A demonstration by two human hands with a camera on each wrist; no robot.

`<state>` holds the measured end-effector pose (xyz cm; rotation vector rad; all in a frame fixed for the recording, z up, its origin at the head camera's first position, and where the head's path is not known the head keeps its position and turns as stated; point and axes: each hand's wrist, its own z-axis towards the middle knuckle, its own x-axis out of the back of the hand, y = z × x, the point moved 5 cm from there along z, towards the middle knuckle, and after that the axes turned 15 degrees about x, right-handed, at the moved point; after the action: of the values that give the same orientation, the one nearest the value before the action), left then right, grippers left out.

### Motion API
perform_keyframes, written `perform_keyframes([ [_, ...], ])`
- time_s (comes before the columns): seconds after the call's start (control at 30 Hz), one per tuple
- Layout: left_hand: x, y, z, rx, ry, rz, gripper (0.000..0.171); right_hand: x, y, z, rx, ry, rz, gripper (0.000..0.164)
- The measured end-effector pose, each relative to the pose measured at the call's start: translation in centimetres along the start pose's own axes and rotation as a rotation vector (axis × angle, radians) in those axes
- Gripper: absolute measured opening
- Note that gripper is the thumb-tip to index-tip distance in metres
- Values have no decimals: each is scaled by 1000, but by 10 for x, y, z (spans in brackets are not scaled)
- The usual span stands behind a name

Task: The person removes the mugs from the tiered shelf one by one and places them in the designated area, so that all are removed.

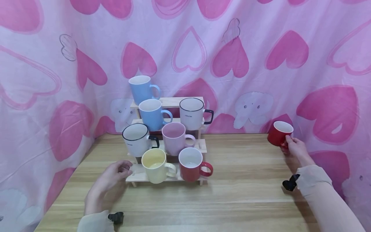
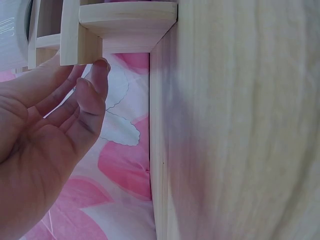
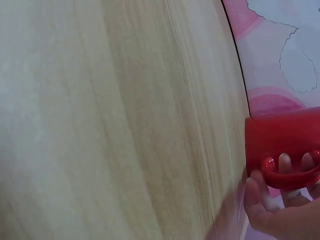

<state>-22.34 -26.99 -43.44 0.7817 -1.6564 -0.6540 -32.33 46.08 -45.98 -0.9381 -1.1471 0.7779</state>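
Observation:
At the far right of the table, my right hand (image 1: 297,149) grips a red mug (image 1: 279,135) with a white inside by its handle. In the right wrist view, fingers pass through the handle of the upright red mug (image 3: 280,137). My left hand (image 1: 111,177) is beside the left end of a stepped wooden rack (image 1: 139,176), its fingers loosely bent. The left wrist view shows those fingertips close to the end of the rack (image 2: 90,45); whether they touch it I cannot tell. A yellow mug (image 1: 156,169) and another red mug (image 1: 189,167) stand on the lowest step.
Higher steps bear a pink mug (image 1: 173,140), a black-rimmed white mug (image 1: 137,143), another white mug (image 1: 191,116), a light blue mug (image 1: 151,116) and, on top, another blue mug (image 1: 141,90). A heart-patterned pink curtain (image 1: 188,48) hangs behind the wooden table (image 1: 240,193).

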Motion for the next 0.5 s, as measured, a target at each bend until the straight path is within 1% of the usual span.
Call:
perform_keyframes([
  [0.07,0,0,0,0,2,-7,28,0,-2,-1,17,-3,-88,63],
  [0.13,-1,-1,0,8,-4,-15,28,1,-4,-1,22,10,-141,70],
  [0.23,-1,0,-1,22,-12,-28,26,-1,-6,-2,26,9,-122,82],
  [0.3,-1,1,-1,29,-16,-28,26,-2,-8,-3,19,27,-99,89],
  [0.33,-1,1,-2,26,-13,-24,27,-2,-10,-3,34,24,-97,92],
  [0.4,0,2,-1,22,-6,-18,28,-3,-14,-4,34,46,-106,94],
  [0.5,0,2,-1,11,-1,-6,30,-3,-24,-5,77,49,-140,90],
])
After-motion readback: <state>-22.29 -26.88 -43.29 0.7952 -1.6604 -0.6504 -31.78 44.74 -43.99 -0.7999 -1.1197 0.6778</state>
